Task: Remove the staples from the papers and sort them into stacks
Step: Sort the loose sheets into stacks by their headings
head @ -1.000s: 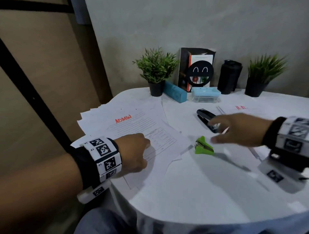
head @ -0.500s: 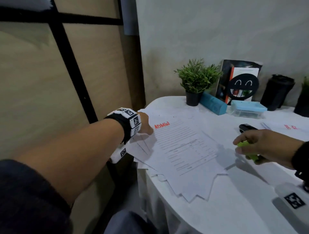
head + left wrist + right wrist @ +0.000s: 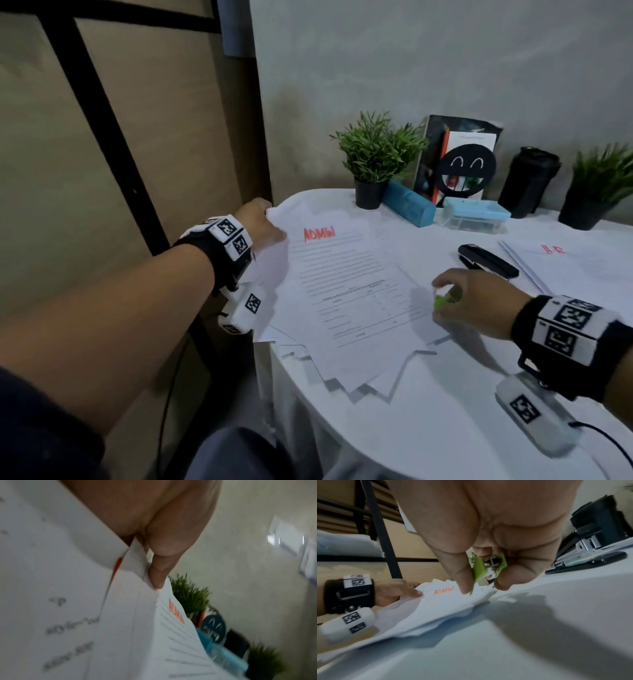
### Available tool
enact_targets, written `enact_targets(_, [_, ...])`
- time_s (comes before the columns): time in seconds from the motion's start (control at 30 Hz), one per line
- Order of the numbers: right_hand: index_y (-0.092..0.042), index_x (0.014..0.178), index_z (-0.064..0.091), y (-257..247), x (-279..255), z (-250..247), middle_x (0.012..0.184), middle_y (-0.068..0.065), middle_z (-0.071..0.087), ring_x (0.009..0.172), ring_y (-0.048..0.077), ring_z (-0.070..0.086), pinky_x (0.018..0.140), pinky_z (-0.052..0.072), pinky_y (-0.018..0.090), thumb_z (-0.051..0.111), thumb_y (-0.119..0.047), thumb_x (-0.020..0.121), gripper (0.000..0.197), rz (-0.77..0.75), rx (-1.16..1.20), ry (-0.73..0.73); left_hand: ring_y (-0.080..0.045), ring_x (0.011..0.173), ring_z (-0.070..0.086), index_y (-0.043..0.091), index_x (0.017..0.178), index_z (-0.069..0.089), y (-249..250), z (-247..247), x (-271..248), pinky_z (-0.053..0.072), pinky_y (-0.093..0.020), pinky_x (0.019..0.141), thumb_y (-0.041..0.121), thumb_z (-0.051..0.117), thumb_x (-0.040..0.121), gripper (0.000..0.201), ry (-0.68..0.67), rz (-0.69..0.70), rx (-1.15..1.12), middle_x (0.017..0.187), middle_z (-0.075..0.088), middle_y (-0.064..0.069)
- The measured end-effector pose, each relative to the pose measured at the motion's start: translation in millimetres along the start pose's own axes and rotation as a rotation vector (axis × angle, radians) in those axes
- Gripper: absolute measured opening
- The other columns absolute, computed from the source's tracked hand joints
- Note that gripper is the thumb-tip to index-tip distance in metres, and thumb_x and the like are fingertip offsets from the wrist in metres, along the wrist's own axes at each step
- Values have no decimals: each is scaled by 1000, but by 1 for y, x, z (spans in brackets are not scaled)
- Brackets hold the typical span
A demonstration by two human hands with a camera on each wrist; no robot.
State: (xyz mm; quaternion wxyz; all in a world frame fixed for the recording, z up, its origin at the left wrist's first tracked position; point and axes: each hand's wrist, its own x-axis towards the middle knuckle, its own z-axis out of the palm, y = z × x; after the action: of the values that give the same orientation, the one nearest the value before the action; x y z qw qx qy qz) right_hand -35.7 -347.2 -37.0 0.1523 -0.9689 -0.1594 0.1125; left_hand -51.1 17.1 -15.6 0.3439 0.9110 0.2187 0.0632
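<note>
A fanned pile of white papers [image 3: 346, 301] headed "ADMIN" in red lies at the left of the round white table [image 3: 445, 428]. My left hand [image 3: 263, 222] pinches the far left corner of the top sheets [image 3: 150, 577] between thumb and fingers and lifts it a little. My right hand [image 3: 469, 301] holds the green staple remover [image 3: 445, 299] [image 3: 486, 568] between thumb and fingers, just above the pile's right edge. A second stack of papers [image 3: 575, 267] marked in red lies at the far right.
A black stapler [image 3: 486, 260] lies behind my right hand. Along the wall stand two potted plants [image 3: 376, 157] [image 3: 599, 185], a blue case [image 3: 407, 207], a clear box with a blue lid [image 3: 474, 214], a book [image 3: 459, 157] and a black cup [image 3: 527, 181]. The table edge drops off at the left.
My left hand slid from the pile's near part to its far left corner and took hold of it. My right hand picked the green staple remover up off the table.
</note>
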Motion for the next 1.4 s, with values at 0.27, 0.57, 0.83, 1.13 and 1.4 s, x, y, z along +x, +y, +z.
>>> enact_targets(0.27, [-15, 128, 58, 5, 10, -26, 103, 16, 68, 87, 32, 71, 75, 60, 39, 83, -7, 76, 58, 100, 694, 60, -27, 85, 72, 12, 108, 72, 8, -15, -13, 58, -30, 73, 13, 65, 93, 16, 52, 100, -164, 94, 75, -7])
enact_targets(0.57, [-36, 109, 62, -30, 9, -8, 99, -13, 59, 86, 5, 57, 67, 46, 19, 82, -35, 72, 42, -144, 25, -84, -26, 87, 66, 30, 132, 56, -1, 11, -14, 52, -30, 64, 15, 54, 99, 36, 119, 119, 312, 112, 58, -3])
enact_targets(0.83, [-32, 123, 58, -35, 10, 8, 106, -11, 62, 97, 11, 57, 85, 49, 25, 78, -36, 76, 51, -221, -138, -132, -25, 84, 70, 16, 93, 73, 18, 7, -12, 53, -30, 72, 40, 56, 86, 31, -102, -82, 556, 90, 73, -6])
enact_targets(1.13, [-33, 126, 56, -32, 7, 12, 106, -14, 60, 98, 10, 55, 83, 44, 23, 77, -37, 76, 55, -236, -128, -112, -25, 96, 61, 17, 123, 56, 38, 14, -24, 47, -28, 64, 15, 67, 94, 31, 11, 111, 471, 116, 63, -7])
enact_targets(1.4, [-31, 128, 56, -30, 5, 10, 109, -14, 60, 99, 10, 56, 82, 44, 21, 78, -37, 76, 57, -247, -99, -118, -25, 97, 67, 11, 129, 64, 52, -13, -33, 51, -26, 70, 15, 84, 85, 49, -156, 106, 268, 111, 72, -5])
